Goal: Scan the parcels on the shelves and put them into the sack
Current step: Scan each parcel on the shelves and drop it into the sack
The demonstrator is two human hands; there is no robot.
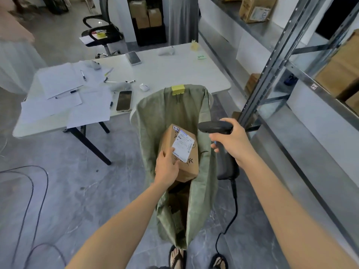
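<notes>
Shelving (272, 74) of grey metal runs along the right, with brown boxes (254, 8) on its levels. To its left stands a white table (174, 68) strewn with papers. A green sack (174, 109) gapes open just in front of the table. Over its mouth the left hand (168, 167) grips a labelled cardboard parcel (179, 152) by its near corner, fingers curled round it. Just beside it, the right hand (231, 140) is wrapped round a black corded scanner (214, 126), whose head points toward the parcel.
</notes>
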